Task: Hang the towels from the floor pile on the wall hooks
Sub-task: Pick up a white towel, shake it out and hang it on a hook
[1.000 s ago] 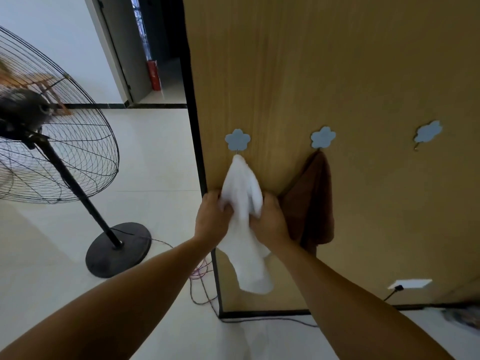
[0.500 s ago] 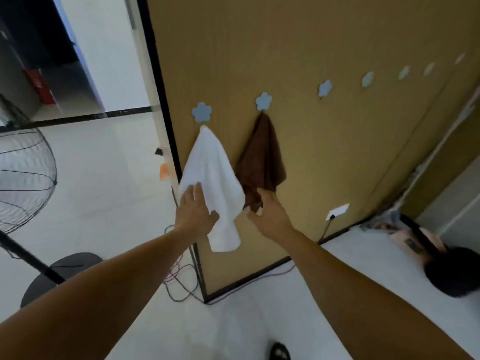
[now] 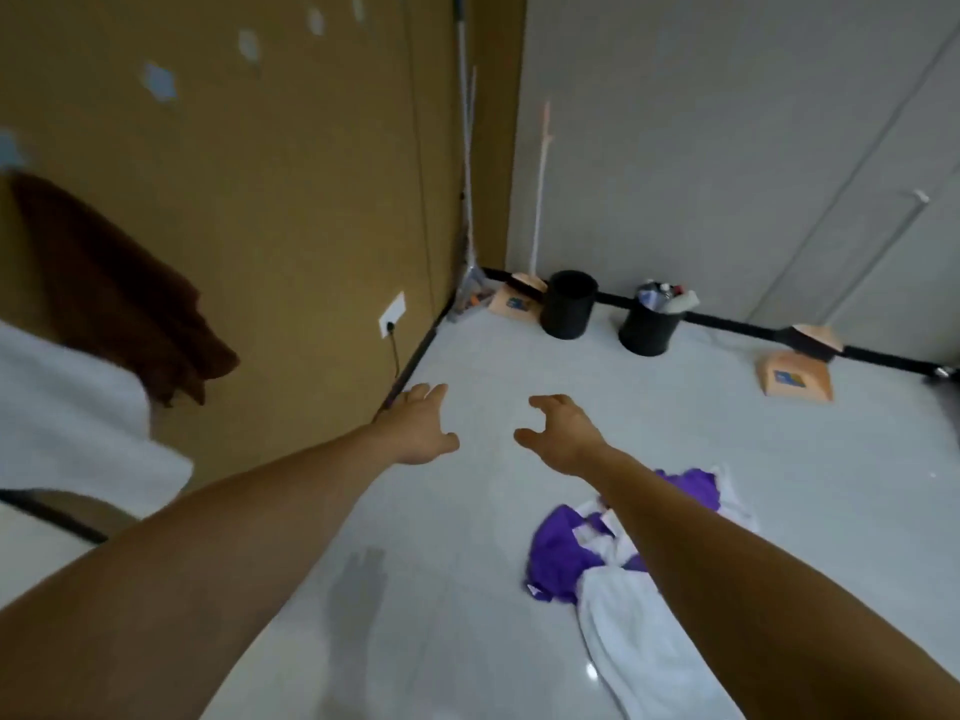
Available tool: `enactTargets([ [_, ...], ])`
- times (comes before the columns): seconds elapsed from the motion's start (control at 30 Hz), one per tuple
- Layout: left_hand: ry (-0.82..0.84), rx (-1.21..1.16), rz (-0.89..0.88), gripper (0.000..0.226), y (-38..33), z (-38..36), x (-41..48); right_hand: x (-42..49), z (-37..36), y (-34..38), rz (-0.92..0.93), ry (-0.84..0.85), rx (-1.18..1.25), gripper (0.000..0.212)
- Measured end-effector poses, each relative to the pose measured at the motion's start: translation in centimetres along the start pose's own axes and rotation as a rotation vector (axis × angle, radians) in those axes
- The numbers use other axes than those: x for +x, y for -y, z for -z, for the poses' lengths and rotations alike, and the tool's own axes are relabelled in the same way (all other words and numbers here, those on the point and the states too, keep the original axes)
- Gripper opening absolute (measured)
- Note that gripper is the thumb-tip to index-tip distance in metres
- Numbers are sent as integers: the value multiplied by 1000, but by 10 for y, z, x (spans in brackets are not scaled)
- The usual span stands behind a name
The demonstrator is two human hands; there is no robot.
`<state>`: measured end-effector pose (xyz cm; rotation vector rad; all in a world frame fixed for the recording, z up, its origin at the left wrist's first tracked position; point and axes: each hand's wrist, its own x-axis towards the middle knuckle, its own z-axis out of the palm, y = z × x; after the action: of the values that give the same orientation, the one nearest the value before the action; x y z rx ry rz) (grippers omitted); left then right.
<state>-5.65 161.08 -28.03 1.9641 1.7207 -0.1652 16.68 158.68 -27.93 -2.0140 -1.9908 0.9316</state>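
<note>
Open floor (image 3: 493, 356) stretches ahead of the left hand (image 3: 415, 433) and right hand (image 3: 561, 433) as far as two black bins (image 3: 569, 304). The wooden wall (image 3: 285, 200) and hanging brown towel (image 3: 114, 293) bound the left; the towel pile (image 3: 571, 553) lies beneath the right forearm.

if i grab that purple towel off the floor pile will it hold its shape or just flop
Probably floppy: the crumpled purple cloth towel lies in soft folds, so it should sag from wherever it is pinched. Likely light for its size, since it looks like thin cloth. It overlaps the white towel beside it, so lifting may drag that one along.
</note>
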Motion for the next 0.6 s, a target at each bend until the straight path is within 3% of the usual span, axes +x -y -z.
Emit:
enactTargets([
  [0.2,165,125,-180,88,-160,-68,52,-45,35,-167,-305,-41,84,61],
  [0.33,245,206,-266,82,-230,-133,75,-65,36,-261,-465,-53,113,62],
  [0.6,439,218,-211,62,-235,-281,141,-46,-67,-376,-627,49,201,59],
])
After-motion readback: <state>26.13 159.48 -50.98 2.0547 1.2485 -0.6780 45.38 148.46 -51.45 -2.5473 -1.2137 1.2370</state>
